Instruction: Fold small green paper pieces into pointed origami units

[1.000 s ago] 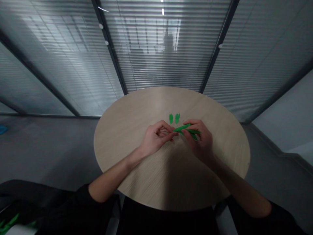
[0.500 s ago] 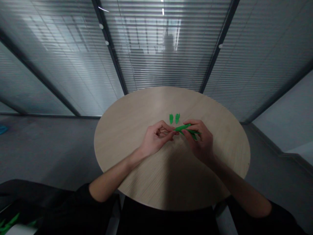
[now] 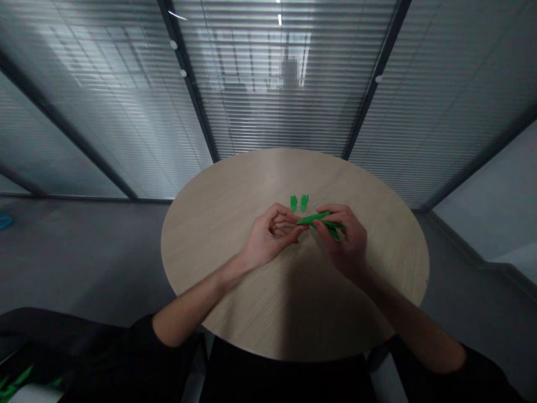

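Observation:
My right hand grips a slim green plastic piece with a pointed end toward the left. Thumb and fingers close around its middle, and further green parts poke out beneath them; how these join is hidden. At the pointed end, my left hand has its fingers curled, with the tip between thumb and forefinger. Just behind the hands, two small green pieces, one on the left and one on the right, lie side by side on the round wooden table.
More green pieces show at the lower left, beside a white object. A glass partition with blinds stands behind the table. Something blue lies on the floor at far left.
My left fingers have shifted slightly at the pointed end, and more of the tip shows now. My right hand has moved barely to the right; the two small pieces stay put.

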Demonstrator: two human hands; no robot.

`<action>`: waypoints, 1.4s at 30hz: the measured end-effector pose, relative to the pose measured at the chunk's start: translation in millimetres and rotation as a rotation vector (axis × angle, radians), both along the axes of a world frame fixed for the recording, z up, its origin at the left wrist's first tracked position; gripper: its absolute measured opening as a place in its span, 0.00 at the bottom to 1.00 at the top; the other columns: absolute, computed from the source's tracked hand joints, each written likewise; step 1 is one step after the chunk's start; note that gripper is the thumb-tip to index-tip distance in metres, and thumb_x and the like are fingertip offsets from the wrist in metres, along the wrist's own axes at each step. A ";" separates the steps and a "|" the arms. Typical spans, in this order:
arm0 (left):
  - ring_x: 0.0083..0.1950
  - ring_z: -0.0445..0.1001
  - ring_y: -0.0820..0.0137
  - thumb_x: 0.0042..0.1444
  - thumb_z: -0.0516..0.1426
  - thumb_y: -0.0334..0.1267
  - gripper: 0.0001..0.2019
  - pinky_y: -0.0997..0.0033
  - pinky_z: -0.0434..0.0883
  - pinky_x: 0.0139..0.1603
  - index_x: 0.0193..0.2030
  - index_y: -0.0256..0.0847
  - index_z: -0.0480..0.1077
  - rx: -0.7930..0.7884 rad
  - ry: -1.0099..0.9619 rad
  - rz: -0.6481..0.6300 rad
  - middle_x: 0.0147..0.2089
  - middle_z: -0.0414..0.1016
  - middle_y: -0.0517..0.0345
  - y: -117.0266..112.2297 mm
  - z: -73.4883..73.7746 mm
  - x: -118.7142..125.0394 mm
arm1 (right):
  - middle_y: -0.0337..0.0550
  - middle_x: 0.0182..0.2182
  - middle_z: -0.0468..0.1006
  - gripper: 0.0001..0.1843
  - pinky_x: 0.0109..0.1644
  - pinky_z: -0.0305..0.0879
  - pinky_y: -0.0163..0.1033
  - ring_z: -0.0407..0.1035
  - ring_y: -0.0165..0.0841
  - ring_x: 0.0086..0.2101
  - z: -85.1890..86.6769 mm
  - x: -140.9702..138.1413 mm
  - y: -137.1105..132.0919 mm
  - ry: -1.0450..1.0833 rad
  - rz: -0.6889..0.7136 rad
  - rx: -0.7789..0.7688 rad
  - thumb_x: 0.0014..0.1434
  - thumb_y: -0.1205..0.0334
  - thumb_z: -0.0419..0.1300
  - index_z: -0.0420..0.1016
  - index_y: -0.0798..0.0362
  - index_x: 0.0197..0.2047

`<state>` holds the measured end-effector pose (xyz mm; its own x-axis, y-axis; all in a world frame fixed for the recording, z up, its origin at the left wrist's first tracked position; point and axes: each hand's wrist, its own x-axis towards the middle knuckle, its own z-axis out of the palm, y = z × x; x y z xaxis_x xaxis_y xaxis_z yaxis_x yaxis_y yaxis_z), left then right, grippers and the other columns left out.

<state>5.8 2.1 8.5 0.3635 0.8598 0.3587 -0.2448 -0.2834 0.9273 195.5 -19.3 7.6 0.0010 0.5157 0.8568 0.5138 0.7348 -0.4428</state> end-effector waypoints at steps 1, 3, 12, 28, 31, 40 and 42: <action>0.41 0.85 0.67 0.58 0.69 0.42 0.17 0.76 0.81 0.35 0.42 0.38 0.67 -0.002 0.000 -0.002 0.43 0.83 0.50 0.1 -0.3 0.2 | 0.42 0.40 0.80 0.06 0.47 0.74 0.47 0.77 0.37 0.42 0.2 0.0 -0.1 0.000 -0.002 0.002 0.65 0.68 0.64 0.73 0.47 0.37; 0.42 0.85 0.67 0.60 0.67 0.43 0.15 0.75 0.82 0.35 0.42 0.38 0.67 -0.002 0.000 -0.008 0.41 0.84 0.50 0.7 -1.1 0.5 | 0.42 0.39 0.80 0.07 0.46 0.74 0.46 0.77 0.37 0.42 0.7 -0.1 -0.5 0.001 -0.005 0.007 0.64 0.68 0.64 0.73 0.47 0.37; 0.44 0.85 0.65 0.63 0.65 0.41 0.12 0.75 0.82 0.35 0.42 0.38 0.67 0.005 -0.002 -0.017 0.40 0.84 0.50 3.0 -4.1 -0.1 | 0.43 0.39 0.80 0.06 0.47 0.74 0.47 0.76 0.37 0.42 2.6 -1.4 -1.5 0.040 0.006 -0.041 0.64 0.68 0.65 0.73 0.48 0.35; 0.40 0.84 0.67 0.62 0.65 0.42 0.13 0.74 0.82 0.37 0.49 0.36 0.78 0.116 0.148 0.078 0.43 0.85 0.49 1.9 -4.2 2.7 | 0.42 0.42 0.80 0.04 0.51 0.73 0.45 0.76 0.35 0.44 -2.4 -3.1 1.2 0.046 0.135 -0.166 0.64 0.66 0.65 0.76 0.48 0.38; 0.39 0.84 0.68 0.63 0.65 0.42 0.13 0.73 0.83 0.37 0.50 0.37 0.79 0.148 0.151 0.128 0.44 0.85 0.49 1.3 -6.4 2.2 | 0.43 0.44 0.80 0.02 0.47 0.74 0.43 0.76 0.35 0.45 -3.8 -3.4 1.0 0.086 0.151 -0.231 0.66 0.65 0.63 0.76 0.48 0.39; 0.35 0.84 0.69 0.61 0.65 0.40 0.12 0.74 0.82 0.35 0.49 0.38 0.80 0.176 0.190 0.164 0.42 0.85 0.50 -2.8 -4.2 3.2 | 0.43 0.41 0.80 0.04 0.42 0.76 0.41 0.76 0.34 0.41 -4.3 -5.6 0.8 0.141 0.141 -0.255 0.65 0.62 0.63 0.76 0.49 0.36; 0.38 0.84 0.67 0.61 0.65 0.40 0.12 0.73 0.82 0.36 0.49 0.38 0.80 0.178 0.190 0.164 0.44 0.85 0.50 -2.9 -4.4 3.2 | 0.43 0.40 0.80 0.04 0.41 0.75 0.39 0.76 0.34 0.40 -2.9 -6.2 -0.1 0.155 0.129 -0.268 0.65 0.62 0.64 0.75 0.50 0.36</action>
